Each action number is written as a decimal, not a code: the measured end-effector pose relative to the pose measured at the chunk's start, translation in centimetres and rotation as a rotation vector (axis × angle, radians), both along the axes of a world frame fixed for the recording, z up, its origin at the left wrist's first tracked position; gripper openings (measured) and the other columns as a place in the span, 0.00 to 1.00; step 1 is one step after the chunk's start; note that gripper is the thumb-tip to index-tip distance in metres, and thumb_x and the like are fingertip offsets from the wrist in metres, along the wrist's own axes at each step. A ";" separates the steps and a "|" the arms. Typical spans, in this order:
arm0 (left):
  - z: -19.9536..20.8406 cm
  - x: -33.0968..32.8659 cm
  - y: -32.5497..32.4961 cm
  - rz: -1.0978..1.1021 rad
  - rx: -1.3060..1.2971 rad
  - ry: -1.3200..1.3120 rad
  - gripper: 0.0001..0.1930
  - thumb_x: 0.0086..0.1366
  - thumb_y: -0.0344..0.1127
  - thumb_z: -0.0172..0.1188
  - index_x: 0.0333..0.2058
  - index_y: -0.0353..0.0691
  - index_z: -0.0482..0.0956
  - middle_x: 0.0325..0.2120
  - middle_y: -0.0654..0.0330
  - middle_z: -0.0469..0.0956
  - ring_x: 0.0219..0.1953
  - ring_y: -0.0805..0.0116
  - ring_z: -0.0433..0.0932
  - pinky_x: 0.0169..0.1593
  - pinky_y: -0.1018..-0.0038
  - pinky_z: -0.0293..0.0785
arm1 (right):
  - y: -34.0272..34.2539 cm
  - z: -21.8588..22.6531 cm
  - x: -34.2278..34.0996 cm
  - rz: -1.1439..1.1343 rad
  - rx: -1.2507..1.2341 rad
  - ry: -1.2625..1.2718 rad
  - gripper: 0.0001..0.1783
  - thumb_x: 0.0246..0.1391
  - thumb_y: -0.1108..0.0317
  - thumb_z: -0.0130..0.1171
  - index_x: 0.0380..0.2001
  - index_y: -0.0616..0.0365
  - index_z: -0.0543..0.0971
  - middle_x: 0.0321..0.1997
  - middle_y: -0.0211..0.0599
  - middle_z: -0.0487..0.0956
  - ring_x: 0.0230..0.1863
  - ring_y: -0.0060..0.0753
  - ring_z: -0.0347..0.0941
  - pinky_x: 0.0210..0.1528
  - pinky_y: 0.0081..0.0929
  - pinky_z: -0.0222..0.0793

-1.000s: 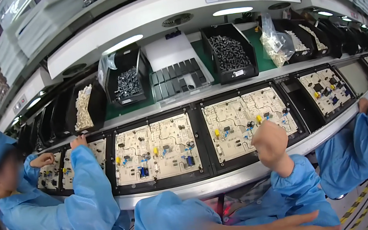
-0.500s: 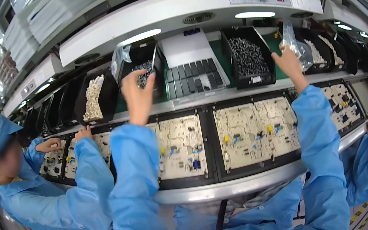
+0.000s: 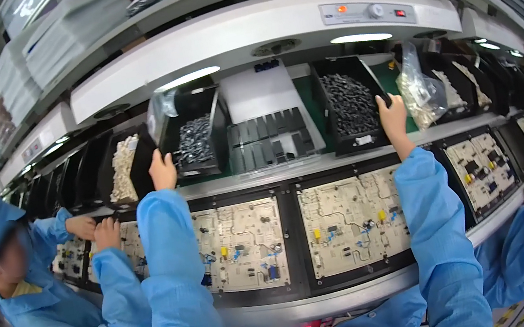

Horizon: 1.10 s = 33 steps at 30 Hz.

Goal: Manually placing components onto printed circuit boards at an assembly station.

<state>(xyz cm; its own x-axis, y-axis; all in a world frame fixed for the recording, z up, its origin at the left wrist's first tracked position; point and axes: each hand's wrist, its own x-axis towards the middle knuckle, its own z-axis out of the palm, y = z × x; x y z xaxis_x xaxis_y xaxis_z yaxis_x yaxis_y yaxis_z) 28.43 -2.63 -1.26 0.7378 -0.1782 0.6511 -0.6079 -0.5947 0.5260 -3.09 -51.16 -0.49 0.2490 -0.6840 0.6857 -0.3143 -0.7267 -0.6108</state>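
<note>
My left hand is at the front left corner of a black bin of small dark parts. Its thumb and fingers are curled close together, and whatever they hold is hidden. My right hand is closed at the right side of a second black bin, full of small black parts. Thumb and finger pinch a black edge there, which looks like the bin's rim. Below my hands, cream circuit boards with yellow, blue and black components lie in black frames.
Between the bins stands a clear tray of black blocks. A clear bag of pale parts hangs right of my right hand. More bins line the shelf under a lamp hood. Co-workers in blue sit at both sides.
My left hand has come down and left, from over its bin to the front corner. My right hand has moved from the clear bag to the right bin's side. The view has shifted.
</note>
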 end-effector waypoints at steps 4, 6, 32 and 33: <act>-0.7 -1.2 0.8 0.115 -0.035 -0.087 0.14 0.62 0.35 0.52 0.44 0.35 0.70 0.34 0.40 0.75 0.41 0.38 0.72 0.41 0.57 0.70 | 0.5 0.1 0.9 0.036 0.028 0.011 0.20 0.49 0.60 0.60 0.39 0.67 0.77 0.36 0.53 0.73 0.40 0.53 0.70 0.44 0.39 0.66; -0.7 -1.0 1.4 0.111 -0.006 -0.077 0.15 0.63 0.36 0.52 0.45 0.34 0.69 0.35 0.39 0.75 0.41 0.38 0.72 0.42 0.57 0.70 | 0.5 0.4 0.8 0.030 0.040 0.014 0.20 0.50 0.60 0.60 0.40 0.67 0.76 0.36 0.53 0.72 0.40 0.53 0.70 0.44 0.39 0.66; 3.9 -17.1 -12.3 -0.335 0.407 -0.135 0.31 0.58 0.40 0.61 0.55 0.33 0.59 0.59 0.40 0.51 0.61 0.42 0.54 0.62 0.59 0.55 | -3.7 1.3 -1.1 -0.041 -0.043 -0.125 0.16 0.46 0.67 0.60 0.37 0.67 0.76 0.39 0.52 0.71 0.43 0.53 0.69 0.47 0.39 0.65; 3.5 -16.7 -11.9 -0.311 0.459 -0.065 0.33 0.58 0.43 0.61 0.56 0.32 0.58 0.59 0.39 0.50 0.61 0.41 0.53 0.62 0.59 0.55 | -4.2 1.2 -1.5 -0.044 -0.058 -0.123 0.16 0.46 0.67 0.60 0.37 0.68 0.76 0.39 0.52 0.71 0.43 0.53 0.68 0.47 0.39 0.64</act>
<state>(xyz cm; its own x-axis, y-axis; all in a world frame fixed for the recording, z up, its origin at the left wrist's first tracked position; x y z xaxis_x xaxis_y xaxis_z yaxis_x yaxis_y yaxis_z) 11.76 -14.55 2.20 0.5663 -0.6569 0.4979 -0.8137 -0.5417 0.2108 -4.56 -55.39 0.75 0.1310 -0.6509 0.7478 -0.2719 -0.7489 -0.6043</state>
